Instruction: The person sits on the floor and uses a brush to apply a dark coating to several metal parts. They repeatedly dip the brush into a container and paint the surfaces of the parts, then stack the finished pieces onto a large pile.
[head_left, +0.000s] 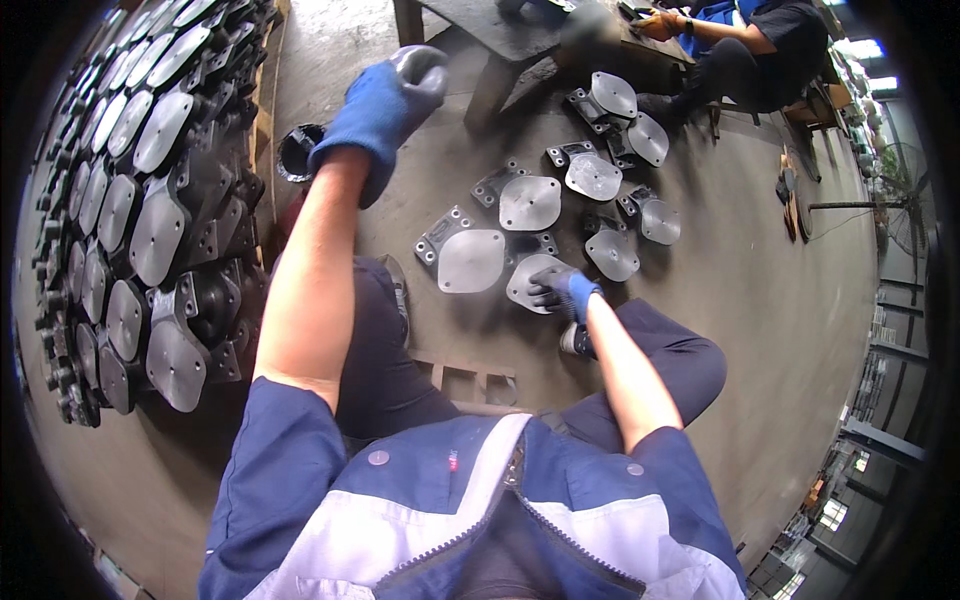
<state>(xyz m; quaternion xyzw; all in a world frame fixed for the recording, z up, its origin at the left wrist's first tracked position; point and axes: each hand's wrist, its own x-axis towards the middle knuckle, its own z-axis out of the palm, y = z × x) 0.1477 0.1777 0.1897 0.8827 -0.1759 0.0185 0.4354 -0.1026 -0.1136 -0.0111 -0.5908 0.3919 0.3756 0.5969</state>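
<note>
Your right hand, in a blue and dark glove, is down low by your knee. Its fingers are closed on the edge of a flat grey metal plate with a round face that lies on the grey concrete floor. Just beside it sits another grey plate with a black bolted frame, and more of the same parts are spread out past it.

Your left hand is up high, in a blue glove. It is shut tight around a small round grey metal piece.

On your left is a big stack of grey metal plates on a wooden pallet. Far off, another person in dark clothes works by a bench.

I think the plate could slip, because you hold only its edge. It might pinch your fingers or land on your foot. The raised piece could drop too.
</note>
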